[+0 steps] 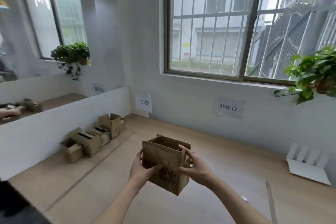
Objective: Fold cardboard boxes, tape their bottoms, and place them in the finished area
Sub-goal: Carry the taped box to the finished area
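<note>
Both hands, left hand [143, 166] and right hand [193, 165], gripped the open-topped cardboard box [163, 162], its inside hidden and print blurred.

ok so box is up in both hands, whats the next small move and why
Probably carry the box left and forward toward the row of boxes by the white divider. Both the left hand and right hand grip it, lifted off the table, already opened out. Its bottom is hidden, so taping can't be confirmed.
</note>
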A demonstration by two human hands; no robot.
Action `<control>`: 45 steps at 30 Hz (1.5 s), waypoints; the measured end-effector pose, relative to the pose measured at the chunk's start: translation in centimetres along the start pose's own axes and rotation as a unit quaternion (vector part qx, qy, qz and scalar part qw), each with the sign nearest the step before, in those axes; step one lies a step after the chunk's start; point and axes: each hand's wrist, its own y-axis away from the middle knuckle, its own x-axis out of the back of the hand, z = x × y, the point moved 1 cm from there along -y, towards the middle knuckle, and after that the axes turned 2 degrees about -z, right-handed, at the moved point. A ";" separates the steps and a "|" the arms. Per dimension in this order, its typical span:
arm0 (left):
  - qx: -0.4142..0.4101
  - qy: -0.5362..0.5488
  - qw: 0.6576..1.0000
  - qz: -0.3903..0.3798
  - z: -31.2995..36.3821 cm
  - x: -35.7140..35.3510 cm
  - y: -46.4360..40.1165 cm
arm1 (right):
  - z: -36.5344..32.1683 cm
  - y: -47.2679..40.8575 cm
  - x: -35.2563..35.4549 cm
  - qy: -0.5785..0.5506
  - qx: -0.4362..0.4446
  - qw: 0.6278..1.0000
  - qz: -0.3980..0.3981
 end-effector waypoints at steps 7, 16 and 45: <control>0.027 -0.077 0.992 0.097 -2.0 18.5 -1.5 | -8.1 -9.2 -14.4 -0.004 0.061 0.997 -0.036; 0.085 -0.319 0.931 0.154 -6.3 42.7 -1.2 | -16.2 -19.3 -34.1 0.031 0.119 0.992 -0.021; 0.222 -0.443 0.868 0.020 -31.2 73.5 -31.8 | -7.5 -57.0 -70.5 0.115 -0.022 0.986 -0.121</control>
